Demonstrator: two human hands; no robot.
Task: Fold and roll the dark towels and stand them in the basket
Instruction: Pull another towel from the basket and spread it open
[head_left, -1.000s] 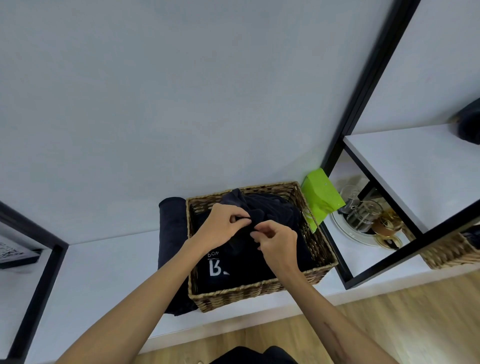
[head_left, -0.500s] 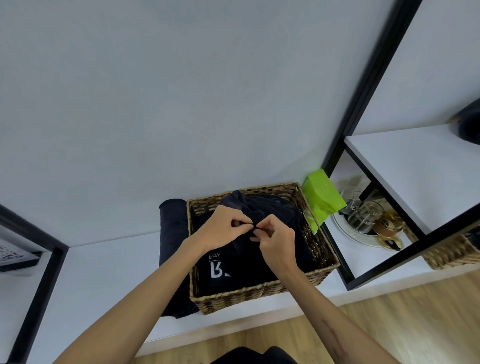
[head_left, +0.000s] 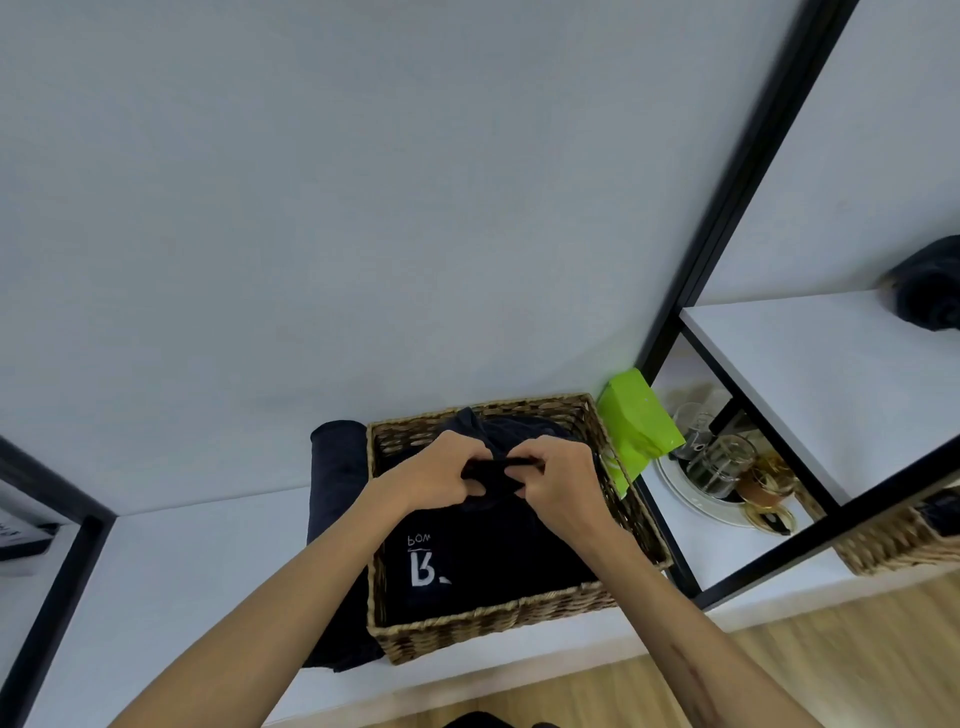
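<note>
A gathered fold of the dark, soft towel (head_left: 493, 540) is pinched between the left hand (head_left: 434, 478) and the right hand (head_left: 558, 480), knuckles nearly touching, above the middle of the rectangular woven wicker basket (head_left: 519, 616). The rest of the towel lies loose inside the basket, directly below both hands, white print toward the near wall. The pinched ridge runs left to right, equally near to each hand. A second dark rolled towel (head_left: 332, 473) lies just beside the basket's left wall.

basket (head_left: 498, 623): brown woven box on the white shelf | dark towel (head_left: 498, 545): lies inside it, white letters on top | rolled towel (head_left: 332, 467): just left of the basket
</note>
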